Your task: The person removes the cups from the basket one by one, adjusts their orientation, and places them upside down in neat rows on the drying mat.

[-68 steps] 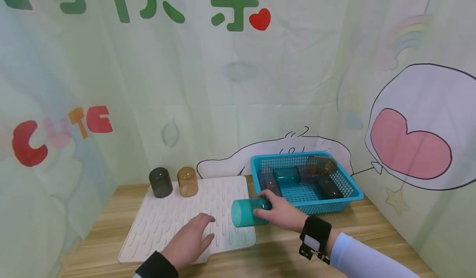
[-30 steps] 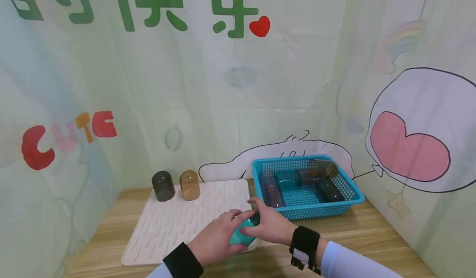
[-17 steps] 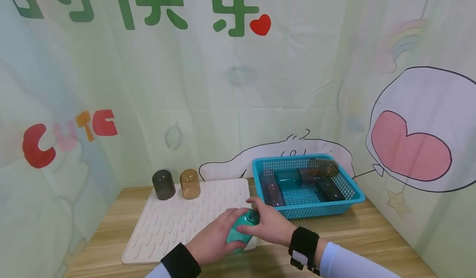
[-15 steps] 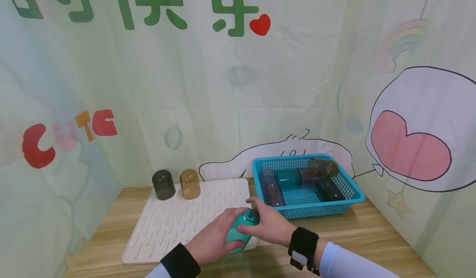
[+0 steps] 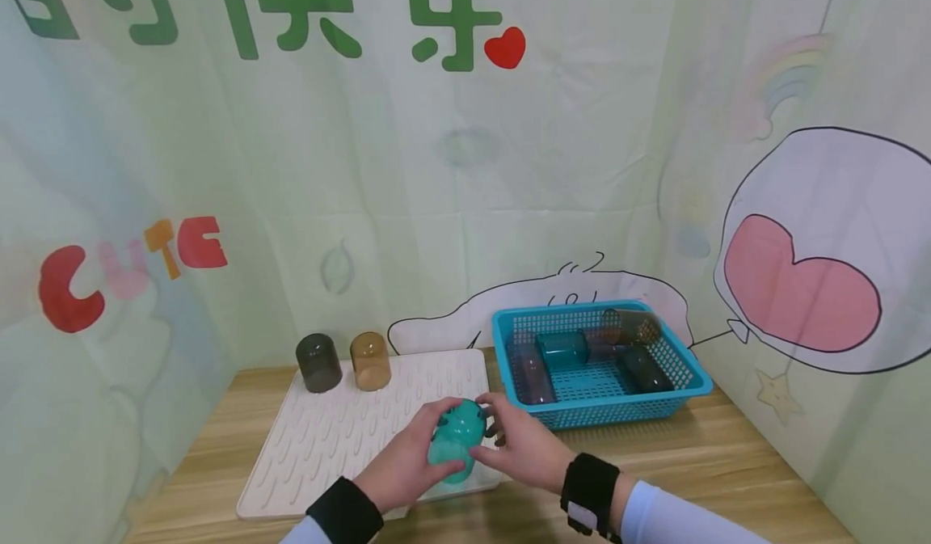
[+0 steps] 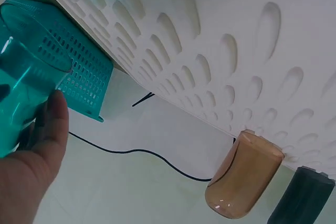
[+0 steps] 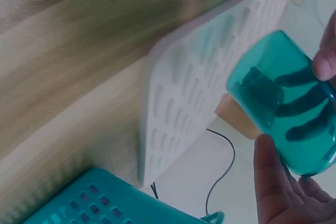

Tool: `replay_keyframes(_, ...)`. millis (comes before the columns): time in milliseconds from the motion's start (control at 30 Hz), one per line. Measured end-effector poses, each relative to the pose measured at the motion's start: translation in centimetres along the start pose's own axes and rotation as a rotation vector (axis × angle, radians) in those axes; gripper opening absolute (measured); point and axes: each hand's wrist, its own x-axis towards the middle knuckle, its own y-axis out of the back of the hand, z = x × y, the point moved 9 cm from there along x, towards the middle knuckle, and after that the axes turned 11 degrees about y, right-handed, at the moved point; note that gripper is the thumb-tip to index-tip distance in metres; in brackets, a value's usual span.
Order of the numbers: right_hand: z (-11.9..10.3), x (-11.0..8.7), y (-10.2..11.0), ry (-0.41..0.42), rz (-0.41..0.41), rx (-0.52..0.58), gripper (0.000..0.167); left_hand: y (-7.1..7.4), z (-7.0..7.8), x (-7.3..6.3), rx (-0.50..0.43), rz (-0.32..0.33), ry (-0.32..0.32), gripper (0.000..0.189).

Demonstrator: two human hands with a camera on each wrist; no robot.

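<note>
Over the near right corner of the white ridged mat (image 5: 305, 463), a see-through teal cup (image 5: 457, 439) is between both hands, its rounded base turned upward. My left hand (image 5: 407, 459) grips its left side, thumb on the near face. On the other side my right hand (image 5: 527, 443) has its thumb against the near wall and its fingers curled at the far right of the base. The right wrist view shows the teal cup (image 7: 273, 95) tilted, with dark finger shapes visible through its wall.
A dark grey cup (image 5: 318, 363) and an amber cup (image 5: 371, 361) stand upside down at the mat's back left. A blue mesh basket (image 5: 611, 412) with several cups lying in it is at the right on the wooden table (image 5: 713, 479). A printed curtain (image 5: 407, 204) hangs behind.
The right hand has carried the cup left from beside the basket, and the left hand has come to grip it. The cup has turned from lying sideways to base up.
</note>
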Motion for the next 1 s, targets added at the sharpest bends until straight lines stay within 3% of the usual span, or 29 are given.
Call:
replay_keyframes(233,1.7,-0.3,-1.4,-0.032,-0.046,-0.123,0.064,1.2,-1.5,1.0,-0.043,0.098,0.052,0.082)
replay_keyframes(400,3.7,-0.5,-3.5,-0.055,-0.198,-0.233,0.052,2.4,-2.9,2.0,-0.061,0.169,0.13,0.083)
replay_keyframes(567,4.9,-1.0,-5.0,0.003,-0.323,-0.316,0.038,3.7,-4.1,3.4,-0.092,0.217,0.173,0.083)
replay_keyframes(833,5.5,-1.8,-6.1,0.109,-0.37,-0.35,0.036,6.1,-5.3,5.7,-0.053,0.304,0.211,0.087)
replay_keyframes(1000,5.2,-1.8,-6.2,0.123,-0.409,-0.353,0.04,7.6,-6.1,7.4,-0.016,0.347,0.218,0.087)
